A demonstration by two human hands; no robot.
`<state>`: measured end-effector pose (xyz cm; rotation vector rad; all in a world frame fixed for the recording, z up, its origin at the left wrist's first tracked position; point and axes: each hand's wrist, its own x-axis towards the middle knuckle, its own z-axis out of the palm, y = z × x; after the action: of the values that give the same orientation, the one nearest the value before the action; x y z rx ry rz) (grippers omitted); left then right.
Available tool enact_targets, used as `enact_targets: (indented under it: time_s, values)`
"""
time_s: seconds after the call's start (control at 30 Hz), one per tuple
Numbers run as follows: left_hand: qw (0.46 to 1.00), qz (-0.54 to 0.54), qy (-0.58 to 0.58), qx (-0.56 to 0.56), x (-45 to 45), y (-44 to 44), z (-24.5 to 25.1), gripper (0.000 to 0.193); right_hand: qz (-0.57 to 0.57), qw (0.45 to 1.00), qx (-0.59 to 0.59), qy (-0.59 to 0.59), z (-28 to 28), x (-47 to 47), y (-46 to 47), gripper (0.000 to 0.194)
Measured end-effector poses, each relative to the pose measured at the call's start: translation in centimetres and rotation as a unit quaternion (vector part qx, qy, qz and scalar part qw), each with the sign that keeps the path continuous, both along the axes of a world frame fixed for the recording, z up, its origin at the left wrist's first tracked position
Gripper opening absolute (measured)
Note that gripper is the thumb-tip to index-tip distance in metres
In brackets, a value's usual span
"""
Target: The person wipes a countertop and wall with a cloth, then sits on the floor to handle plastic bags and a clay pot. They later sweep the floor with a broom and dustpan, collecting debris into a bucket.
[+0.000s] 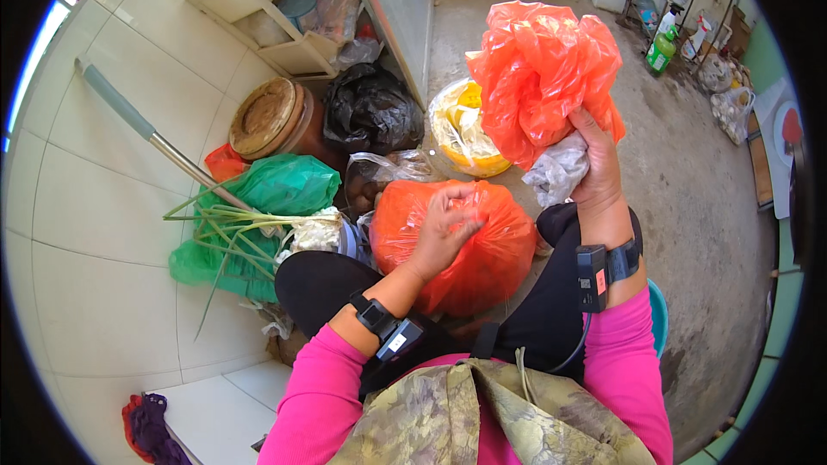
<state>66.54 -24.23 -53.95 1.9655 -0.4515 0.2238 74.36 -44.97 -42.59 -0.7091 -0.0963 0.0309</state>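
My right hand (599,165) is raised and grips a crumpled red plastic bag (546,77) together with a crumpled greyish plastic bag (557,169). Between my knees stands a full, rounded red plastic bag (452,252), its top gathered; what is inside cannot be made out. My left hand (442,229) is over this bag with fingers curled and apart, and nothing shows in its grasp. Whether its fingertips touch the plastic is unclear. Beyond the full bag is a yellow tub (475,166) with a clear plastic liner and a yellow item in it.
Green plastic bags (284,184), spring onions (258,223) and a metal pole with a grey grip (119,97) are at my left. Behind them stand a lidded brown jar (268,119) and a black plastic bag (371,110). Spray bottles and a green bottle (661,51) line the far right.
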Motion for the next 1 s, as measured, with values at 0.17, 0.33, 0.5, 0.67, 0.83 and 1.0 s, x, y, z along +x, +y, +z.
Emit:
enact_targets:
  time_s: [0.17,0.33,0.5,0.67,0.83,1.0]
  values:
    - [0.952,-0.06,0.194,-0.228,2.6,0.8,0.4,0.02,-0.007,1.0,0.01,0.002,-0.2,-0.2,-0.1,0.041]
    - [0.963,-0.099,0.138,0.21,1.8,4.4,-2.9,0.062,-0.007,1.0,0.007,-0.024,-0.5,-0.2,-0.4,0.043]
    - [0.883,-0.142,-0.048,0.444,1.0,5.1,-4.3,0.034,-0.008,1.0,-0.017,-0.01,-0.9,-0.2,-1.4,0.048]
    - [0.884,-0.133,-0.045,0.446,2.0,6.3,-1.1,0.022,0.004,1.0,-0.029,0.0,-1.1,-0.1,-2.0,0.049]
    - [0.902,-0.057,-0.021,0.427,0.9,9.8,2.4,0.023,-0.01,0.999,-0.03,-0.014,-0.7,-0.3,-1.6,0.045]
    - [0.897,-0.032,-0.06,0.437,-1.6,10.2,2.4,0.028,-0.015,0.999,-0.039,0.017,-0.2,-0.3,-1.4,0.045]
